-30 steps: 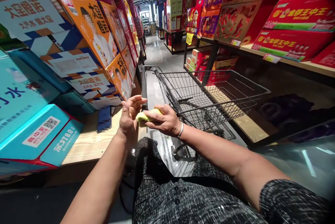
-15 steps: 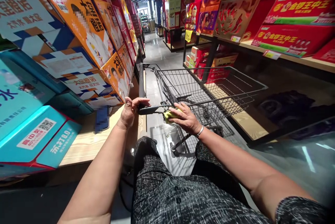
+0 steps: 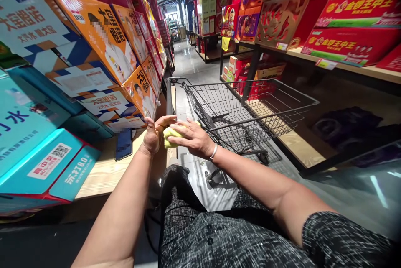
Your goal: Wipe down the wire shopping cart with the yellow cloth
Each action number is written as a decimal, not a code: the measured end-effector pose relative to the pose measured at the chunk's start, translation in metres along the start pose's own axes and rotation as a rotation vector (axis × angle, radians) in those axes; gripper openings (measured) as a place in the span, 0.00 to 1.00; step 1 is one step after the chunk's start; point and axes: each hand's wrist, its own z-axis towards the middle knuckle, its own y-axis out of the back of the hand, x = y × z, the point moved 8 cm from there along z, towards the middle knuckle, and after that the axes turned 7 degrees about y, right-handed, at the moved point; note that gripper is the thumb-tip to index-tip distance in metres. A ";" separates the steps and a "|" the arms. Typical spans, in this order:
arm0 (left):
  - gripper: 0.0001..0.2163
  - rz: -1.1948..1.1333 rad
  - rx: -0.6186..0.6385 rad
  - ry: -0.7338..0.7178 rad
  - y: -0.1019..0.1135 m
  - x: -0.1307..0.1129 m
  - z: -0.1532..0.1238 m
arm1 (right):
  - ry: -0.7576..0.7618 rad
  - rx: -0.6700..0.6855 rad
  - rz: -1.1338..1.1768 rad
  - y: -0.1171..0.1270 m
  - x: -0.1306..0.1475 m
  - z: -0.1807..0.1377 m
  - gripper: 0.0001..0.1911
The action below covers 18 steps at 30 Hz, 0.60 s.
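A dark metal shopping cart (image 3: 266,116) stands in front of me, its wire basket reaching off to the right. Its handle (image 3: 169,98) runs towards me on the left side. My left hand (image 3: 152,136) is closed at the near end of this handle, thumb raised and fingers over the top. Under my right hand (image 3: 196,138) is a folded yellow-green cloth (image 3: 170,137), gripped and pressed against the near handle corner, close to the left fingertips. The hands and cloth hide that part of the handle.
To the left, a wooden shelf (image 3: 94,182) carries stacked orange boxes (image 3: 94,29), teal boxes (image 3: 72,167) and a phone (image 3: 123,144). Red boxes (image 3: 347,44) fill the right-hand shelf above the cart. A tiled aisle (image 3: 186,61) leads away ahead.
My right hand has slid left along the near handle section with the cloth, coming up beside my left hand. The left hand stays at the handle; the cart looks unmoved.
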 end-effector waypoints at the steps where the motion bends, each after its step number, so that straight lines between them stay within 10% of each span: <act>1: 0.45 0.038 -0.006 -0.036 0.001 -0.002 0.001 | -0.049 -0.024 0.024 0.006 -0.008 -0.012 0.19; 9: 0.41 0.294 -0.001 -0.113 0.002 -0.001 0.009 | -0.427 0.039 0.256 0.045 -0.059 -0.112 0.22; 15: 0.15 1.293 -0.144 -0.264 -0.044 -0.020 -0.003 | -0.719 -0.252 0.546 0.054 -0.078 -0.087 0.30; 18: 0.15 1.533 -0.161 -0.303 -0.071 -0.016 -0.011 | -0.714 -0.184 0.578 0.040 -0.087 -0.065 0.31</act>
